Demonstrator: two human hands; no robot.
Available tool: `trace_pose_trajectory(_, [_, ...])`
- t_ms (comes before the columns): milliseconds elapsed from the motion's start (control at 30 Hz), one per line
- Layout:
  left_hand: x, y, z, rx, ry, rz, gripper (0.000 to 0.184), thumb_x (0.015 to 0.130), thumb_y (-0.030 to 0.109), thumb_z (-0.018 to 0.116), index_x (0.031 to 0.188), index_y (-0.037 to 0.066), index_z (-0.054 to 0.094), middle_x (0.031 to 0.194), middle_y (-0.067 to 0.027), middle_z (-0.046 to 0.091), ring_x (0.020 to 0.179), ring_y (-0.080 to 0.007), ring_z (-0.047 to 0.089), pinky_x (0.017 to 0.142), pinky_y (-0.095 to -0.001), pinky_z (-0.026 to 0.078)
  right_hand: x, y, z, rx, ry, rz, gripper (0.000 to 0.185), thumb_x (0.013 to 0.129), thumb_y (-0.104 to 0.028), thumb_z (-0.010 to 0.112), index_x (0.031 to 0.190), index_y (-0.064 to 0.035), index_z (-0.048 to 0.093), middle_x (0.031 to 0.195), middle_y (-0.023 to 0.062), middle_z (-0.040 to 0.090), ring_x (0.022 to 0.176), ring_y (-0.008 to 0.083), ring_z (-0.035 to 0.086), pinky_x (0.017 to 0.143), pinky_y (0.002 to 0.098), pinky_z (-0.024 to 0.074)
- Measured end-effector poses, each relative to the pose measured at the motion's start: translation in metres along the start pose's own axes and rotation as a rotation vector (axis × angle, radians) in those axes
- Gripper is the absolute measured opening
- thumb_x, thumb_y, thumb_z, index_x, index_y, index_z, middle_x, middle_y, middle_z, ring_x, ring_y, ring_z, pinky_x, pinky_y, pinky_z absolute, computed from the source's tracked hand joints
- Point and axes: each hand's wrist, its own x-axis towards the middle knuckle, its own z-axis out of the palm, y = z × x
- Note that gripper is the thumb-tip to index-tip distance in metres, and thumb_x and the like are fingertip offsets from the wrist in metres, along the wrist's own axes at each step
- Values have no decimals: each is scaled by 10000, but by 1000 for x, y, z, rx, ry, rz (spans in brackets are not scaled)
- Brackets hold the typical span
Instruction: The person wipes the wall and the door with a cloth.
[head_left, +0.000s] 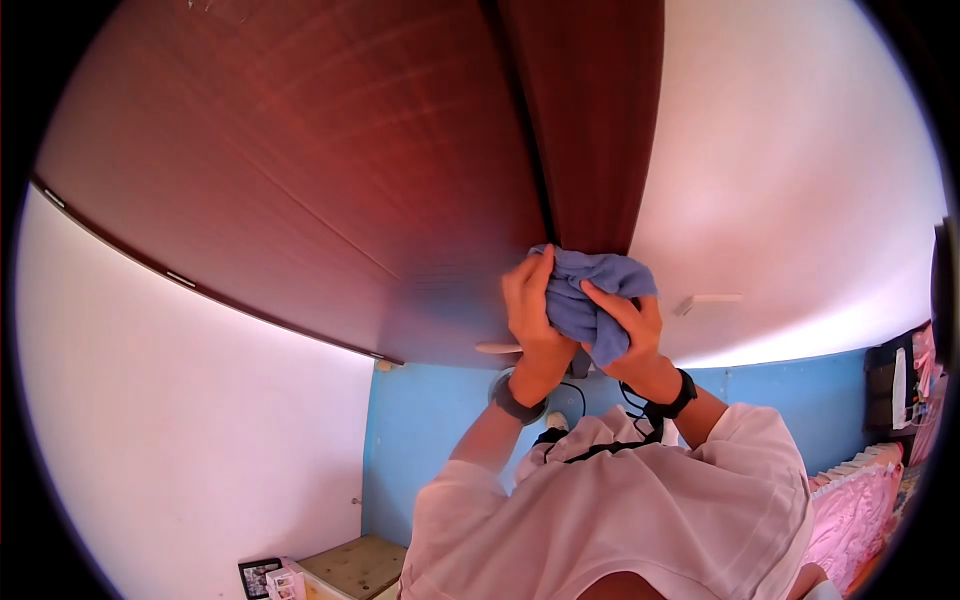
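A bunched blue cloth [590, 290] is held between both hands, at the lower end of the dark red-brown door [330, 150] and its frame [600, 120]. My left hand [535, 305] grips the cloth's left side, with fingers pointing up near the door's edge. On the right side, my right hand [635, 330] has its thumb across the cloth and its fingers partly hidden behind the folds. Both wrists wear dark bands. A light door handle [498, 348] shows just left of my left hand.
White walls stand at left [180, 400] and right, the right one with a switch plate [712, 299]. Blue floor [430, 420] lies below. A wooden cabinet [355, 565] with a picture frame [260, 577] is at lower left, a pink-covered bed [850, 510] at lower right.
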Motion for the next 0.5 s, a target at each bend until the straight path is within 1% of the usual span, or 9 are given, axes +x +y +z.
trace_pose_trajectory(100, [17,11,-1,0,57,-19,498,741,82,690,1209,-36,569,999,-155,593,904,-275,564,789,-330,466,20,-8,-12,41,-35,-15,581,583,-30,743,1153,-58,633,1051,161,582,902,338,570,768,379,486])
trace_pose_trajectory(200, [41,30,-3,-111,102,-165,496,740,86,701,1204,-36,574,977,-136,596,894,-248,566,782,-307,461,49,-24,-21,43,-43,-24,507,636,-40,758,1131,-25,649,1118,198,559,994,360,566,865,378,458])
trace_pose_trajectory(300, [64,44,0,-72,157,-14,466,781,65,690,1208,-49,544,1059,-145,604,890,-218,575,825,-336,462,64,-27,-26,78,4,-61,516,638,-53,761,1141,-24,645,1119,199,563,1006,360,561,876,381,452])
trace_pose_trajectory(333, [66,44,1,-108,176,-15,463,784,59,688,1214,-32,542,981,-119,586,858,-199,562,797,-321,460,65,-27,-24,73,12,-48,530,632,-67,770,1145,-24,644,1114,200,567,998,357,561,875,381,452])
trace_pose_trajectory(433, [53,26,5,-135,201,-27,417,746,104,719,1133,-7,612,978,-134,610,890,-221,578,795,-314,470,66,-22,-22,63,52,-131,579,600,-42,748,1166,-46,625,1095,155,602,891,323,585,720,368,505])
trace_pose_trajectory(500, [41,19,5,-152,174,-50,386,746,98,722,1100,-4,604,983,-135,602,900,-220,579,801,-322,471,52,-12,-16,97,45,-97,574,593,-50,747,1155,-61,635,1088,157,588,872,317,581,710,366,505])
